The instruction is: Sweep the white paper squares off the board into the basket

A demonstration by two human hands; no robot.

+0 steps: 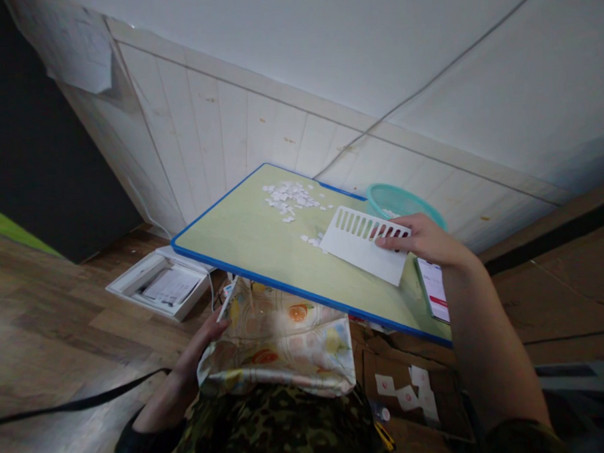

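My right hand (pixel 417 238) grips a white slotted panel (pixel 366 250) by its slotted edge, thumb on top. The panel is held over the right half of a yellow-green table (pixel 232 236) with a blue rim. Small white pieces (pixel 313 241) lie by the panel's left end, and a larger scattered pile of white pieces (pixel 291 199) is farther back. Below the table's front edge, my left hand (pixel 211 330) is closed on a thin white strip (pixel 228 300), seen edge-on. That hand is beside a fruit-printed cloth (pixel 287 334) spread over my lap.
A turquoise basket (pixel 405 198) is at the table's back right, with some white pieces inside. A phone (pixel 435 291) lies at the right edge. An opened white box (pixel 159 283) rests on the floor at left. White cards (pixel 408 397) lie on cardboard below right.
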